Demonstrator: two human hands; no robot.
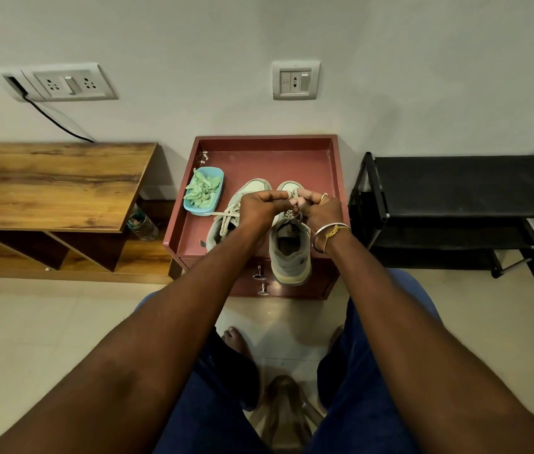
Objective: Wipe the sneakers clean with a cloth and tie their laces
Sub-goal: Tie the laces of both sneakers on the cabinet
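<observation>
Two grey-white sneakers stand side by side on a reddish-brown bedside table [259, 158], toes toward the wall. Over the right sneaker [290, 253], my left hand [259, 206] and my right hand [319, 213] meet, each pinching a strand of its lace [295, 213]. The left sneaker [226, 221] lies partly under my left forearm, its pale laces loose and spread toward the left. A blue tub [203, 191] at the table's left holds a crumpled light-green cloth.
A wooden bench [52, 185] with open shelves stands to the left, a plastic bottle [142, 224] beside it. A black shoe rack [462, 198] stands to the right. The wall carries two socket plates. My knees and bare feet are below on the tiled floor.
</observation>
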